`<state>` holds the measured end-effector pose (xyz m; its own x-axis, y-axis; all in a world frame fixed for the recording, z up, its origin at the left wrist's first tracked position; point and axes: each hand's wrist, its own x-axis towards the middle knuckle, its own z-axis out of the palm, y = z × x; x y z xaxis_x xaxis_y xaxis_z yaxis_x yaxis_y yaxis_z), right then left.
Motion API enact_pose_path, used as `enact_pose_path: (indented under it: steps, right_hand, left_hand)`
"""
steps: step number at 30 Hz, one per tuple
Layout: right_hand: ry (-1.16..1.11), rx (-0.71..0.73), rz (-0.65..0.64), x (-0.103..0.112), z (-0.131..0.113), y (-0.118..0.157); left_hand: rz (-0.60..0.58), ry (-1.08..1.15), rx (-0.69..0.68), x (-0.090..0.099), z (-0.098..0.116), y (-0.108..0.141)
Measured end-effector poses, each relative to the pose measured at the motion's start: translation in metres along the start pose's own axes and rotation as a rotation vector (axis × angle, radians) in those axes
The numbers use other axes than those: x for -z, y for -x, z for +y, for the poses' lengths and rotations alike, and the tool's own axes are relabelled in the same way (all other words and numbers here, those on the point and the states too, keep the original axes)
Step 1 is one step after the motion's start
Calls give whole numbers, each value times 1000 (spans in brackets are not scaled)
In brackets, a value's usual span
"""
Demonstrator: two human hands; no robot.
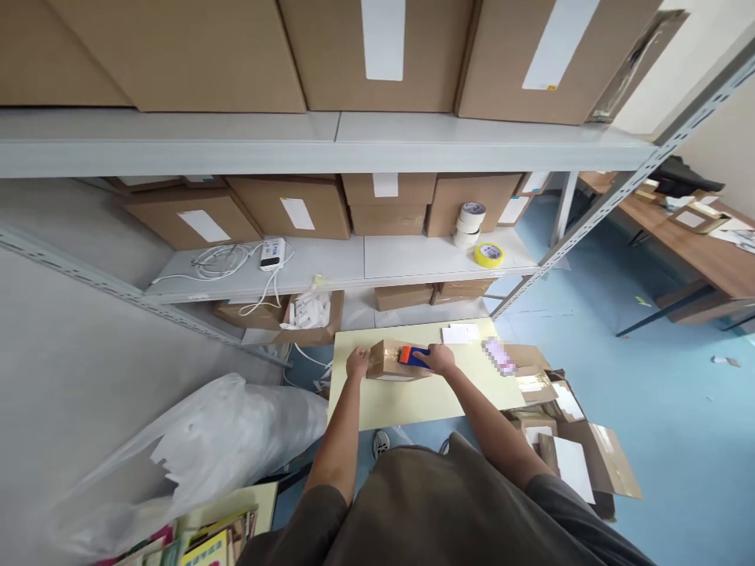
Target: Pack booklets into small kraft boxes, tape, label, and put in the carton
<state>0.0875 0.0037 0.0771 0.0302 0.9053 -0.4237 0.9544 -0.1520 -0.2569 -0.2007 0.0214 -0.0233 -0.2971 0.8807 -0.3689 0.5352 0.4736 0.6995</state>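
Observation:
A small brown cardboard box (384, 358) lies on the pale yellow table (389, 405), with shiny clear tape over its left part. My left hand (357, 362) is closed against the box's left end, holding it. In my right hand (439, 359) is a blue hand tool with an orange head (406, 355), its exact kind too small to make out. The orange head rests on or just over the box top; contact cannot be told. Behind the box lie white cards (460, 334). A blurred-out pinkish item (499, 356) is at the table's right edge.
Grey metal shelves (295, 153) with cardboard boxes rise ahead. White tape rolls (469, 224), a yellow tape roll (488, 254) and a power strip (272, 254) sit on one. Opened cartons (607, 456) stand right, a plastic bag (236, 440) left, books (209, 550) lower left.

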Motion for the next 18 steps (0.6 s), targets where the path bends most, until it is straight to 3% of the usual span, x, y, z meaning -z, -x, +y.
enact_pose_path:
  steps: [3,5,8,13,18]
  right_hand:
    - [41,11,-25,-15,-37,-7]
    - [69,27,-41,-21,-50,-11]
    - [106,61,-97,-23,-52,-15]
    - [88,97,-148,-5,-12,-10]
    - [-50,96,-146,15,55,10]
  left_hand:
    - [-73,35,-75,2,-10,2]
    - [-150,70,-94,-11,-16,11]
    - [-165,110,21,-42,-26,27]
    - [-167,93,31,-82,-23,44]
    - [-237,-17,-33,-121,9,62]
